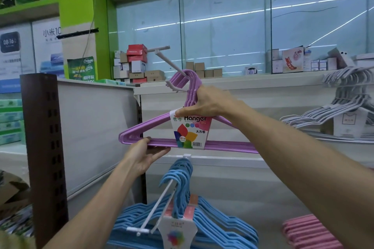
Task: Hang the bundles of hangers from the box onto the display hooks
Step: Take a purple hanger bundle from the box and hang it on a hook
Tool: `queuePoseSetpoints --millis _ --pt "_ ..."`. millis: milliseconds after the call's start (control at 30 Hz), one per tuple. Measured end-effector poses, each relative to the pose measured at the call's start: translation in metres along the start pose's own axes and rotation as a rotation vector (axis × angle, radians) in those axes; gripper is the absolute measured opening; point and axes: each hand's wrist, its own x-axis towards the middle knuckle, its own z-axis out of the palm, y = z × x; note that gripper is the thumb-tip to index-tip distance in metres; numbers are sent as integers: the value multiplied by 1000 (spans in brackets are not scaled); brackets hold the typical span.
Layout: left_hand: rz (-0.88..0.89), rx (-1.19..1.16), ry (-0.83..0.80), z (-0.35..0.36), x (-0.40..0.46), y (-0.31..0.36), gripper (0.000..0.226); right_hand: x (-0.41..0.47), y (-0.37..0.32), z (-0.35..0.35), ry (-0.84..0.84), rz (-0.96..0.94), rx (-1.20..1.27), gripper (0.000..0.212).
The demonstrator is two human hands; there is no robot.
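From the head view, I had the purple hanger bundle (188,127) raised to the upper display hook (172,64), its curved hook tops just threaded over the white prong. My right hand (208,103) was clamped round the necks below those tops, I judged to steer them along the prong; my left hand (143,153) gripped the bottom bar near its left corner, likely to keep the bundle level. The bundle was lilac plastic, banded by a white card printed "Hanger" with coloured petals. Blue hangers (182,208) hung on the lower hook, nearer me.
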Motion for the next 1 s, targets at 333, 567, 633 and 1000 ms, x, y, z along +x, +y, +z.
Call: queuePoseSetpoints --millis 333,567,633,1000 --pt "-37 331 -90 -12 -44 8 30 -27 -14 3 95 67 31 63" --pt "85 687 -126 -18 -81 13 35 -67 -17 -13 108 189 79 62" --pt "160 723 -148 -14 -94 14 32 -77 -16 -13 125 237 81 72" --pt "472 607 -348 9 -146 -4 22 -166 -7 -17 321 314 188 40"
